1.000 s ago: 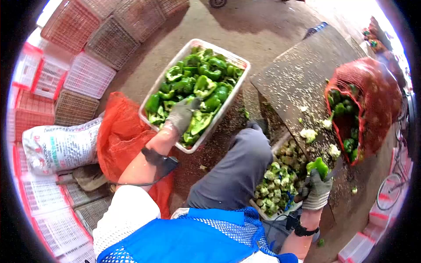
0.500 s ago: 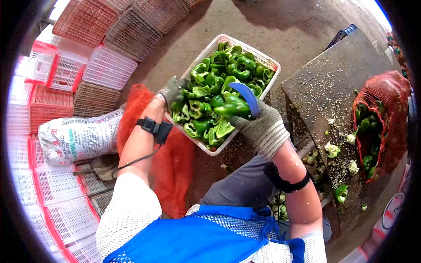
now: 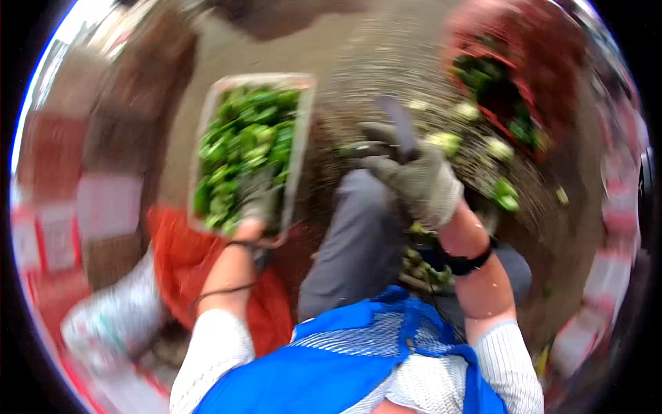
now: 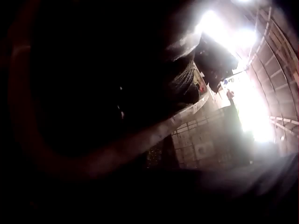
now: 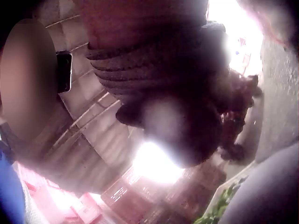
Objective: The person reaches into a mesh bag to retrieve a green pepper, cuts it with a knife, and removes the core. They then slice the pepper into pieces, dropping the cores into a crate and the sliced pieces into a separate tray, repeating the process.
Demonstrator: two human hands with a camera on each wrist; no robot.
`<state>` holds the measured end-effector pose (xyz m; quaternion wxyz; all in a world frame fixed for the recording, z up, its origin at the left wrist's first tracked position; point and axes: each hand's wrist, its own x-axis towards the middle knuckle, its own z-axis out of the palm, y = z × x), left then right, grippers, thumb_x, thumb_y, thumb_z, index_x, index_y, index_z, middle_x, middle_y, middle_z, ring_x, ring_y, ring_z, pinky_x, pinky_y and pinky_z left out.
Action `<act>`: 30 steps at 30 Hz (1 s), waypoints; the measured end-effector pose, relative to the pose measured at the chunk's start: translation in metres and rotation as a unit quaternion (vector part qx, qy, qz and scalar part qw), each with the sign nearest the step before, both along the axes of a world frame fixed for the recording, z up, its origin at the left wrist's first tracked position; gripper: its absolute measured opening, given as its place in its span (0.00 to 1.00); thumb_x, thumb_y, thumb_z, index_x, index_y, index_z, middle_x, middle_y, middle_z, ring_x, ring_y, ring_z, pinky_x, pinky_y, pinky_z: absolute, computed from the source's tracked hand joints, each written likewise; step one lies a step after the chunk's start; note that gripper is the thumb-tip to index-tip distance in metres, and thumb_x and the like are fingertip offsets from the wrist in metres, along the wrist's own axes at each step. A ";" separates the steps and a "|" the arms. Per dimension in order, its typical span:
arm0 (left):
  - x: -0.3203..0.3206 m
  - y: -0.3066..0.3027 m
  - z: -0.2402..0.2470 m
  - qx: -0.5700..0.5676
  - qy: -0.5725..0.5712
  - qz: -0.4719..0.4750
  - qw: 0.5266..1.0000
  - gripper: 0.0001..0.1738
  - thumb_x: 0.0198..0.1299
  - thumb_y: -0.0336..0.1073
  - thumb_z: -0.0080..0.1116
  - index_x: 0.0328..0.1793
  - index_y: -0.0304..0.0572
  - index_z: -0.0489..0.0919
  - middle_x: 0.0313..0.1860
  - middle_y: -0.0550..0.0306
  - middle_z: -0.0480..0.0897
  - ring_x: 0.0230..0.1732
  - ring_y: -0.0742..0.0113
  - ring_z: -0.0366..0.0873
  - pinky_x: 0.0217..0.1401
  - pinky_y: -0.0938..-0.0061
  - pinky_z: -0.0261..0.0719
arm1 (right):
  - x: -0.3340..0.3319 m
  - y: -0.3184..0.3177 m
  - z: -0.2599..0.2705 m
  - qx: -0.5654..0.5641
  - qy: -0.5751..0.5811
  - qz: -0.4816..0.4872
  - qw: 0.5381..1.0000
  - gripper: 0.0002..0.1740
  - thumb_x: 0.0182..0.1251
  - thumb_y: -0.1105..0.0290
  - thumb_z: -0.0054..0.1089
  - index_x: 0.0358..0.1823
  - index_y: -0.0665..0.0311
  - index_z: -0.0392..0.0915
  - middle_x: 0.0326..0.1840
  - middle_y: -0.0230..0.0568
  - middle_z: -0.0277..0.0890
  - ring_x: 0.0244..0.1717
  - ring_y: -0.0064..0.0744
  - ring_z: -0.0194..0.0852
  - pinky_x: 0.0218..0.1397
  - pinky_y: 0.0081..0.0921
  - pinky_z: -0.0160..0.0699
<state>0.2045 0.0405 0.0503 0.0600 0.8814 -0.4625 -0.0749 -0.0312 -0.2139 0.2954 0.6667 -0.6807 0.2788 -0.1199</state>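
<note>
L hand [image 3: 258,196] is amid peppers [image 3: 255,131] in the tub [image 3: 301,138], grip unclear (blur), w/ R hand [image 3: 427,183] curled round a knife [image 3: 398,124]: prob. btwn cuts, next move likely needs another from the sack [image 3: 552,76].

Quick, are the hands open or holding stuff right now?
Left hand: at the green peppers, too blurred to tell.
Right hand: closed, holding the bluish blade.

Peppers [image 3: 258,134] are green, the crate [image 3: 305,117] whitish, the blade [image 3: 398,123] dull purple, the vest [image 3: 296,372] blue, the right sleeve [image 3: 507,362] striped white
</note>
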 end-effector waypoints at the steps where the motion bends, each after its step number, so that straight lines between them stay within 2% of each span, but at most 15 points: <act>1: 0.001 -0.004 0.008 0.029 0.072 0.011 0.997 0.30 0.62 0.45 0.54 0.72 0.54 0.72 0.81 0.45 0.55 0.81 0.46 0.49 0.83 0.51 0.39 | -0.024 -0.005 0.007 -0.003 -0.007 -0.029 1.000 0.24 0.64 0.67 0.68 0.61 0.66 0.78 0.41 0.33 0.84 0.39 0.18 0.76 0.43 0.23 0.79; 2: 0.003 0.009 0.011 0.115 -0.065 -0.125 0.983 0.31 0.60 0.45 0.56 0.72 0.55 0.71 0.81 0.45 0.56 0.82 0.46 0.47 0.84 0.53 0.36 | -0.048 -0.009 0.014 -0.006 -0.014 -0.058 0.998 0.23 0.64 0.67 0.68 0.60 0.66 0.79 0.38 0.31 0.83 0.35 0.18 0.75 0.39 0.22 0.78; 3: -0.019 -0.019 0.066 0.300 -0.082 -0.128 0.942 0.33 0.60 0.48 0.59 0.72 0.55 0.71 0.80 0.46 0.57 0.83 0.48 0.44 0.85 0.55 0.33 | -0.073 -0.015 0.022 0.043 -0.042 -0.088 0.994 0.23 0.65 0.66 0.68 0.60 0.66 0.79 0.35 0.29 0.81 0.33 0.16 0.73 0.36 0.21 0.76; 5: 0.008 -0.008 0.013 0.062 0.018 0.050 0.997 0.30 0.60 0.50 0.61 0.68 0.53 0.76 0.77 0.46 0.64 0.80 0.50 0.54 0.83 0.54 0.42 | -0.121 -0.022 0.033 0.163 -0.091 -0.141 0.972 0.22 0.66 0.66 0.67 0.59 0.65 0.79 0.31 0.24 0.78 0.28 0.13 0.69 0.30 0.18 0.72; 7: 0.020 -0.032 0.049 0.087 0.041 0.066 0.993 0.25 0.60 0.53 0.62 0.59 0.50 0.83 0.72 0.48 0.71 0.73 0.51 0.65 0.77 0.53 0.53 | -0.165 -0.028 0.024 0.118 -0.147 -0.216 0.958 0.21 0.67 0.67 0.65 0.60 0.65 0.78 0.32 0.25 0.79 0.26 0.11 0.71 0.27 0.14 0.71; 9: 0.007 -0.072 0.085 -0.128 -0.129 -0.040 0.983 0.15 0.56 0.42 0.68 0.47 0.44 0.86 0.54 0.50 0.84 0.59 0.49 0.77 0.66 0.55 0.67 | -0.201 -0.036 0.018 0.132 -0.160 -0.263 0.942 0.23 0.69 0.69 0.63 0.63 0.67 0.73 0.36 0.33 0.82 0.21 0.13 0.71 0.22 0.13 0.70; 11: -0.076 -0.155 0.166 -0.260 -0.082 -0.190 0.943 0.11 0.55 0.32 0.68 0.45 0.41 0.85 0.48 0.50 0.86 0.52 0.50 0.81 0.60 0.61 0.75 | -0.237 -0.051 -0.004 0.146 -0.131 -0.259 0.946 0.27 0.70 0.73 0.59 0.68 0.72 0.65 0.42 0.46 0.85 0.13 0.15 0.70 0.14 0.11 0.69; 13: -0.168 -0.219 0.216 -0.251 0.067 -0.318 0.912 0.10 0.56 0.28 0.67 0.45 0.40 0.85 0.47 0.50 0.85 0.50 0.51 0.82 0.55 0.65 0.79 | -0.263 -0.060 -0.007 0.173 -0.137 -0.286 0.932 0.22 0.71 0.71 0.59 0.63 0.73 0.70 0.40 0.47 0.85 0.11 0.15 0.68 0.14 0.11 0.68; 15: -0.248 -0.270 0.208 -0.226 0.081 -0.404 0.883 0.16 0.55 0.35 0.69 0.51 0.41 0.84 0.52 0.51 0.85 0.57 0.52 0.80 0.61 0.64 0.78 | -0.288 -0.068 -0.020 0.164 -0.183 -0.326 0.913 0.20 0.72 0.69 0.58 0.60 0.72 0.73 0.39 0.47 0.86 0.08 0.16 0.66 0.13 0.12 0.67; 16: -0.286 -0.290 0.197 -0.180 0.125 -0.430 0.876 0.26 0.54 0.39 0.71 0.60 0.45 0.80 0.60 0.49 0.81 0.64 0.51 0.76 0.67 0.61 0.73 | -0.299 -0.070 -0.011 0.188 -0.176 -0.361 0.896 0.17 0.71 0.67 0.60 0.58 0.65 0.78 0.28 0.32 0.83 0.12 0.13 0.66 0.13 0.15 0.62; 18: -0.354 -0.339 0.156 -0.158 0.016 -0.492 0.856 0.36 0.54 0.53 0.69 0.67 0.49 0.74 0.63 0.47 0.78 0.66 0.48 0.73 0.69 0.57 0.71 | -0.319 -0.078 -0.007 0.144 -0.183 -0.400 0.887 0.18 0.72 0.63 0.59 0.59 0.64 0.77 0.18 0.30 0.76 0.09 0.16 0.65 0.10 0.16 0.60; 22: -0.414 -0.404 0.112 -0.020 0.039 -0.475 0.879 0.30 0.52 0.44 0.66 0.63 0.50 0.76 0.52 0.46 0.83 0.62 0.50 0.75 0.64 0.57 0.72 | -0.342 -0.093 -0.008 0.097 -0.081 -0.500 0.857 0.21 0.71 0.63 0.59 0.58 0.71 0.75 0.38 0.42 0.86 0.11 0.18 0.67 0.16 0.16 0.67; 23: -0.414 -0.409 0.120 0.033 0.044 -0.466 0.883 0.30 0.50 0.43 0.68 0.62 0.50 0.76 0.50 0.46 0.83 0.59 0.50 0.77 0.61 0.56 0.73 | -0.343 -0.091 -0.011 0.085 -0.085 -0.503 0.856 0.21 0.70 0.60 0.60 0.56 0.68 0.77 0.37 0.39 0.86 0.12 0.17 0.69 0.17 0.17 0.69; 27: -0.348 -0.357 0.167 -0.253 0.128 -0.428 0.858 0.31 0.50 0.43 0.69 0.61 0.45 0.77 0.51 0.43 0.81 0.50 0.43 0.77 0.54 0.57 0.77 | -0.339 -0.093 -0.028 0.071 -0.079 -0.494 0.863 0.21 0.70 0.55 0.59 0.56 0.61 0.78 0.36 0.33 0.82 0.15 0.16 0.66 0.18 0.18 0.64; 30: -0.265 -0.258 0.206 -0.342 0.152 -0.274 0.886 0.29 0.46 0.42 0.76 0.54 0.40 0.80 0.45 0.45 0.83 0.46 0.46 0.81 0.50 0.58 0.79 | -0.333 -0.102 -0.044 0.088 -0.056 -0.499 0.860 0.22 0.70 0.53 0.58 0.58 0.56 0.77 0.36 0.30 0.78 0.16 0.16 0.61 0.17 0.18 0.57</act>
